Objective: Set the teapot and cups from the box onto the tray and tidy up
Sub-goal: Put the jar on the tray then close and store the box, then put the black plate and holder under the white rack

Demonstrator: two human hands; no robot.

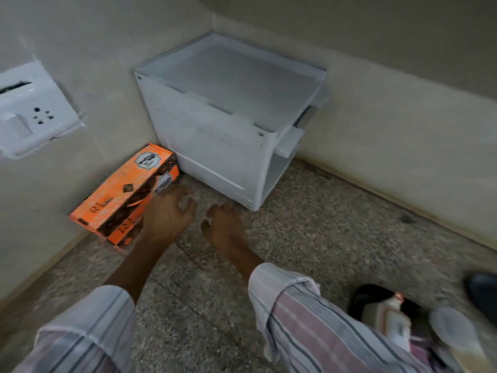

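Note:
An orange and brown cardboard box (126,195) lies closed on the speckled floor against the left wall. My left hand (168,214) hovers at its right end, fingers spread and curled, just off or barely touching the box; it holds nothing. My right hand (223,224) hangs beside it over the floor, fingers apart and empty. At the lower right, blurred, a white teapot with a red trim (387,316) and a pale round piece (454,329) rest on a dark tray (363,297).
A white plastic storage unit (231,117) fills the corner behind the box, its right side open. A white wall socket plate (29,111) sits on the left wall. A dark object (484,292) shows at the right edge.

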